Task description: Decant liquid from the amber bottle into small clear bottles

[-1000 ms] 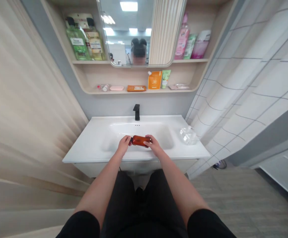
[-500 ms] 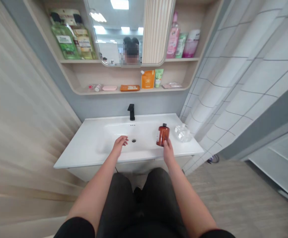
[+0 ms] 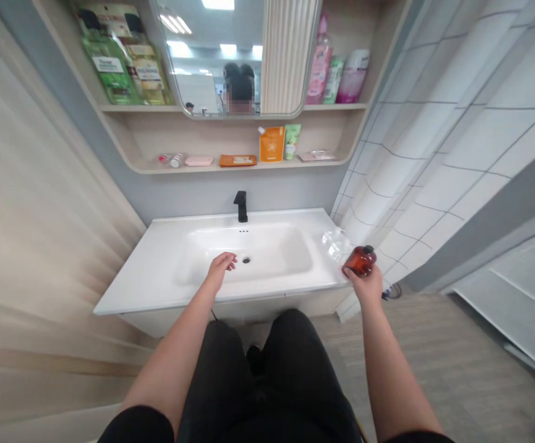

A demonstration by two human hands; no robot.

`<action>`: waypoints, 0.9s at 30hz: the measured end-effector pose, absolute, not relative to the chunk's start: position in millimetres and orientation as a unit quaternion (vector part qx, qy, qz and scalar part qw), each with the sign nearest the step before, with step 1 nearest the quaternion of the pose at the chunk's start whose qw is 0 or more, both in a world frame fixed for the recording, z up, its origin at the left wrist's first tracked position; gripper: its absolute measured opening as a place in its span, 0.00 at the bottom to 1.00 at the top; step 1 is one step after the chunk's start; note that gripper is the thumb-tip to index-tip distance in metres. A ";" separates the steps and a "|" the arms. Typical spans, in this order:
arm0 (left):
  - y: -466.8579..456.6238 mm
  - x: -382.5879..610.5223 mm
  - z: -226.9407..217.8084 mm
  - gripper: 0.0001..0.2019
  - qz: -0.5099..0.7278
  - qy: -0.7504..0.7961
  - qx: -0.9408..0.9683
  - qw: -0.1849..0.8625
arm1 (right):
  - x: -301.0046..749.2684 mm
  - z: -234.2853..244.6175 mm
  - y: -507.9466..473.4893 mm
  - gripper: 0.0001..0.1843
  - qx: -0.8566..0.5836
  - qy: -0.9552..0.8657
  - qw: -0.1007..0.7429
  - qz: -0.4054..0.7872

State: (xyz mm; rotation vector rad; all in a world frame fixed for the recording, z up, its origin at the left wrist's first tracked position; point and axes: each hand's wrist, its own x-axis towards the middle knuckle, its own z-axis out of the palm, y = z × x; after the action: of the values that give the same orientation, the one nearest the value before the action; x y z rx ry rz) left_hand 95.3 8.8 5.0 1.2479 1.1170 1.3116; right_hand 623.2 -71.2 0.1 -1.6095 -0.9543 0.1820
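Note:
My right hand [image 3: 367,284] grips an amber bottle with a black cap [image 3: 360,261], tilted to the right at the right end of the white counter. Clear glass or plastic containers [image 3: 336,245] stand on the counter just left of the bottle, partly overlapped by it. Over the front of the white sink basin [image 3: 290,246], my left hand [image 3: 221,266] hovers with its fingers loosely curved and apart, holding nothing. The drain [image 3: 246,260] lies just right of its fingertips. A black faucet [image 3: 240,207] rises behind the basin.
Above the sink hangs a mirror cabinet with shelves [image 3: 240,170]. They carry green and yellow bottles [image 3: 115,71], pink bottles [image 3: 319,67], an orange pouch [image 3: 272,144] and a green tube [image 3: 292,142]. A white gridded curtain [image 3: 415,160] hangs to the right, a beige curtain [image 3: 32,184] to the left.
My right hand has carried the amber bottle rightward from over the basin to the counter's right end, and the bottle has tipped from nearly upright. My left hand has stayed about where it was.

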 end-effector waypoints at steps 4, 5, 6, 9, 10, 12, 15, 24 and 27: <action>8.5 95.4 4.8 0.18 0.537 0.465 0.513 0.482 | 625.9 -0.9 -58.3 0.39 -0.724 -0.414 0.547 0.067; 8.5 95.5 4.7 0.18 0.537 0.466 0.513 0.481 | 626.1 -2.3 -55.3 0.39 -0.727 -0.415 0.543 0.066; 8.5 95.5 4.6 0.17 0.536 0.466 0.514 0.481 | 626.3 -3.7 -52.4 0.40 -0.731 -0.415 0.538 0.064; 8.6 95.6 4.5 0.17 0.532 0.467 0.516 0.482 | 627.2 -7.2 -43.8 0.42 -0.751 -0.418 0.509 0.047; 8.6 95.6 4.6 0.17 0.530 0.468 0.518 0.482 | 627.3 -7.6 -40.8 0.43 -0.760 -0.419 0.495 0.042; 8.3 95.5 5.0 0.18 0.525 0.472 0.519 0.482 | 626.9 -6.7 -35.2 0.43 -0.778 -0.418 0.468 0.038; 7.4 95.4 5.8 0.19 0.523 0.474 0.517 0.484 | 623.4 -2.4 -30.3 0.42 -0.795 -0.411 0.442 0.051; 6.5 96.1 7.4 0.17 0.527 0.469 0.520 0.482 | 589.3 -4.2 -77.1 0.17 -0.767 -0.334 0.539 -0.099; 6.7 96.3 7.9 0.18 0.524 0.473 0.521 0.479 | 584.8 -8.4 -86.7 0.16 -0.779 -0.363 0.509 -0.046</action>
State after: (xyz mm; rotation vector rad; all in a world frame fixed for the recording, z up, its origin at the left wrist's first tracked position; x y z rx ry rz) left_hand 96.3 6.7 7.9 1.2721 1.1546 1.2791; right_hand 584.8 -86.7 -8.4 -1.8762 -0.8738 -0.1097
